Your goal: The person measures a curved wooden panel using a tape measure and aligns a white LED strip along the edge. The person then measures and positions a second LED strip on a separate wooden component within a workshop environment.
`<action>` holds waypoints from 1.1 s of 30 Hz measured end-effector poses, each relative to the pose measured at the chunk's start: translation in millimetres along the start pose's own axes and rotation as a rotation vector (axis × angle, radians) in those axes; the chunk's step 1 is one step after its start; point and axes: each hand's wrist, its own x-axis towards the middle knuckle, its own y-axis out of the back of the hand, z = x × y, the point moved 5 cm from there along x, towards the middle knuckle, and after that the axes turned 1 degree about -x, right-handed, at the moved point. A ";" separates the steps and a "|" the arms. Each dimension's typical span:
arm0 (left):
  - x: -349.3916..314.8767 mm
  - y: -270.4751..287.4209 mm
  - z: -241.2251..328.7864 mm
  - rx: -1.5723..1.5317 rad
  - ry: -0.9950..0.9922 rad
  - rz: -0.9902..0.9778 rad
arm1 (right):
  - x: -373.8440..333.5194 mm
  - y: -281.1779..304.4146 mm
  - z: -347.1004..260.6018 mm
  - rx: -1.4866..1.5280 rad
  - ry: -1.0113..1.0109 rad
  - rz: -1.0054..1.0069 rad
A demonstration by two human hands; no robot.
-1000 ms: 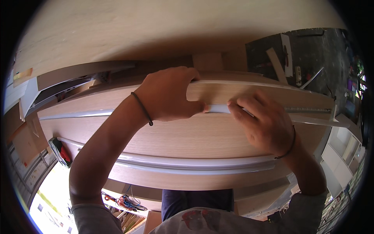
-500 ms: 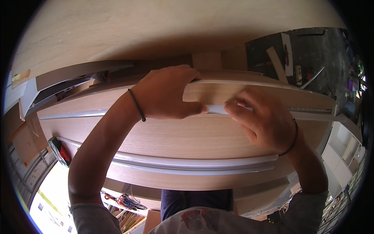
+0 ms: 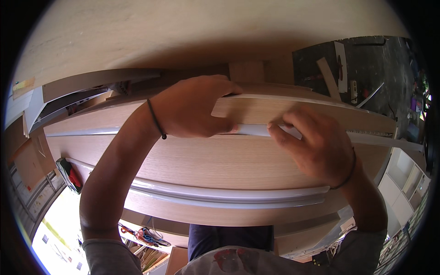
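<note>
A pale wood-grain board (image 3: 215, 160) lies across in front of me. A long, narrow white plastic strip (image 3: 252, 130) runs along its far part. My left hand (image 3: 195, 107) grips the board's raised far edge. Its fingers reach over that edge, partly hidden, and its thumb presses on the strip. To its right, my right hand (image 3: 316, 142) is closed, with thumb and index finger at the strip; the other fingers are curled. Beyond this hand the strip runs on past the board's right end.
Two glossy white strips (image 3: 229, 195) lie along the board's near side. A dark green and red object (image 3: 69, 175) sits at its left end. Offcuts (image 3: 328, 78) lie on the dark floor at far right. Tangled cables (image 3: 145, 236) rest below left; a white cabinet (image 3: 403, 172) stands right.
My right hand has shifted slightly right and down along the strip, baring a little more of it between my hands. The strip's right end now reaches farther right. My left hand has hardly moved.
</note>
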 end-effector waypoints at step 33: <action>6.7 0.4 6.1 0.014 0.065 -0.066 | 19.4 -8.6 13.1 0.087 -0.606 0.055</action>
